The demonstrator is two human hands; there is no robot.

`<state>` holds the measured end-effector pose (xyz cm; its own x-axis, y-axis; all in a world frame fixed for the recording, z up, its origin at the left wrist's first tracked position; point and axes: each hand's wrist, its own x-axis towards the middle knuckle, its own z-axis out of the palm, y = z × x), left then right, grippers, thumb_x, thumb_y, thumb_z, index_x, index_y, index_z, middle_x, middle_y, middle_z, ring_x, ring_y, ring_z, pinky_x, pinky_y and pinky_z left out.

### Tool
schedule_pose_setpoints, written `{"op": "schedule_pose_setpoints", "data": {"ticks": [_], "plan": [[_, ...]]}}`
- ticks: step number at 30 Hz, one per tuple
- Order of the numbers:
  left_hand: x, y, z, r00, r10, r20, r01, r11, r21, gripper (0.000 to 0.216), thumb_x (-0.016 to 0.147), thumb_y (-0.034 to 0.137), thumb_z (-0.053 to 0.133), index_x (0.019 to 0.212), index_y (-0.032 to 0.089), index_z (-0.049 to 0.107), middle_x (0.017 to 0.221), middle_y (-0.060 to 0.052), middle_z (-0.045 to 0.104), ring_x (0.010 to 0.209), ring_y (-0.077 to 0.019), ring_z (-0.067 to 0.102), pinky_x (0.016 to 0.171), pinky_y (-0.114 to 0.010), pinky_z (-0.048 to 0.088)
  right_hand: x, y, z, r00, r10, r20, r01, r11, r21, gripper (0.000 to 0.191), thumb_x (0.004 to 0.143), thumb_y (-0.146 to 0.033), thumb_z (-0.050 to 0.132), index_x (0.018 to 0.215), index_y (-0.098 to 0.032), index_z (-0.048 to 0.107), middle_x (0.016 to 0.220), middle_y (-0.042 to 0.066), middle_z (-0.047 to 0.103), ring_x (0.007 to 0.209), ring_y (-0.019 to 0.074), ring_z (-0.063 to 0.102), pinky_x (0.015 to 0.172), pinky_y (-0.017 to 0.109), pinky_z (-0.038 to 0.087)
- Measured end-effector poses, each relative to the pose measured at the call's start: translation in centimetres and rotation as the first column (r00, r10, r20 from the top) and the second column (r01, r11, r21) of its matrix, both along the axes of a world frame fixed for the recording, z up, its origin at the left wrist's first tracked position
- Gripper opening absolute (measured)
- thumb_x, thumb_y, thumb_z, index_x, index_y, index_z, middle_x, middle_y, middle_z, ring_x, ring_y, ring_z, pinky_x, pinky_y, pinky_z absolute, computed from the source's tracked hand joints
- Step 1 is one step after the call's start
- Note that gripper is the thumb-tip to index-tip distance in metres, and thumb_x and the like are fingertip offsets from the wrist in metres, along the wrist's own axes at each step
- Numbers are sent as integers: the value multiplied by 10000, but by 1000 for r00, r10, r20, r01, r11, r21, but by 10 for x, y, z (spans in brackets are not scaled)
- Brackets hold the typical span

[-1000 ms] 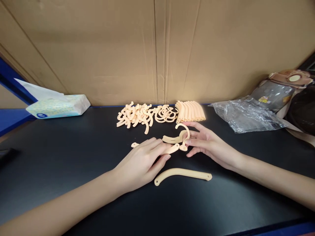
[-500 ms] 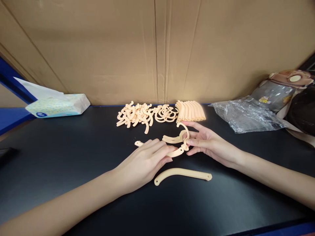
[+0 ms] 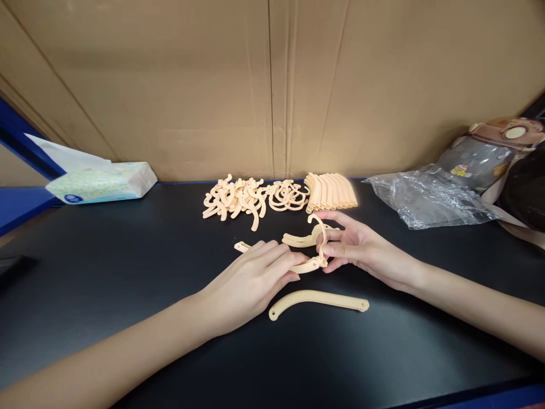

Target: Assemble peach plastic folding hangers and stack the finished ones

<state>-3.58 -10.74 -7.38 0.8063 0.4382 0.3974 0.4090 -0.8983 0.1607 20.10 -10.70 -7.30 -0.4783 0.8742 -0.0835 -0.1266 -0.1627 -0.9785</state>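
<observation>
My left hand (image 3: 251, 281) rests on the black tabletop with its fingers closed on a long curved peach plastic strip (image 3: 307, 265), whose far end shows at the upper left of the hand. My right hand (image 3: 361, 250) pinches a small peach hook piece (image 3: 318, 224) and holds its lower end against the strip's right end. A short curved peach piece (image 3: 298, 240) lies just behind, between the two hands. Another long curved strip (image 3: 318, 300) lies loose on the table in front of both hands.
At the back of the black table (image 3: 128, 272) lie a heap of peach hooks (image 3: 234, 200), a cluster of rings (image 3: 287, 196) and a stacked row of curved strips (image 3: 332, 192). A tissue pack (image 3: 100, 183) sits back left, crumpled clear plastic (image 3: 426, 199) and a bottle (image 3: 485, 153) back right. Cardboard stands behind.
The strip in my left hand has slid right and its end now meets the hook piece in my right hand. My right fingers have closed tighter around the hook.
</observation>
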Motion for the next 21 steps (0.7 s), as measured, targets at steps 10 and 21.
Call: {"op": "schedule_pose_setpoints", "data": {"ticks": [10,21], "plan": [[1,1,-1,998,-3,-58,5,999,38,182,1003,176,367,1089,140,523,909,-38,632,796,-174,547,671,-299,379,-2,-4,2,994,-84,69,80,996,49,511,797,-222,701,1230,-254,433,825,-37,573,757,119,637,687,297,595],[2,2,-1,997,22,-77,-15,996,91,198,1006,192,361,1067,141,542,890,-38,635,779,-172,555,645,-301,377,-4,-4,3,988,-108,106,94,987,127,512,782,-245,708,1195,-252,405,807,-43,582,739,125,630,683,318,578]]}}
